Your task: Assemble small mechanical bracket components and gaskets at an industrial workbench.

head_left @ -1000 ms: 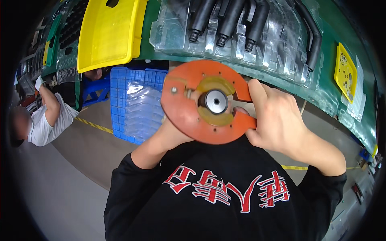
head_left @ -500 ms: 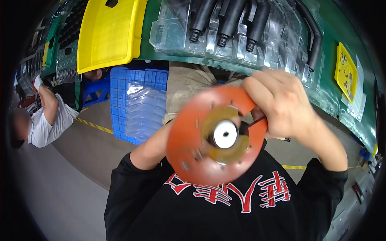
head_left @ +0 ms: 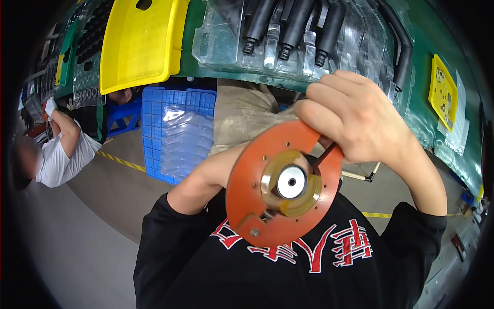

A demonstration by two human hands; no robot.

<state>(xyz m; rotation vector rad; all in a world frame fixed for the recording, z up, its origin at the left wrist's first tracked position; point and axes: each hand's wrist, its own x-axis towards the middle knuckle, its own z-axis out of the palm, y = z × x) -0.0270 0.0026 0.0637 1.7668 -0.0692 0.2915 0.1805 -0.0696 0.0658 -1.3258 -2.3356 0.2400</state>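
An orange-red disc [head_left: 244, 185] hangs in front of my chest, its face tilted up. It has small holes, a slot at its upper right, and an amber ring [head_left: 303, 203] around a white round cap [head_left: 291, 183] in the middle. A small spring [head_left: 268, 215] and a screw [head_left: 254, 233] sit at its lower left. My right hand [head_left: 355, 118] is closed over the disc's upper right rim, its fingers curled. My left forearm [head_left: 206, 177] runs behind the disc, which hides the left hand and its fingers.
Beyond my hands, the green bench [head_left: 193, 64] holds a clear tray [head_left: 218, 46] of black pipe-like parts [head_left: 290, 31], a yellow bin [head_left: 136, 46] and a small yellow tray [head_left: 442, 92]. Clear plastic trays lie on a blue crate [head_left: 153, 139]. A person [head_left: 62, 154] works at far left.
The disc has turned and shifted slightly down and to the right; its blur has lessened. The spring and screw now show clearly at its lower left. My right hand has moved slightly left.
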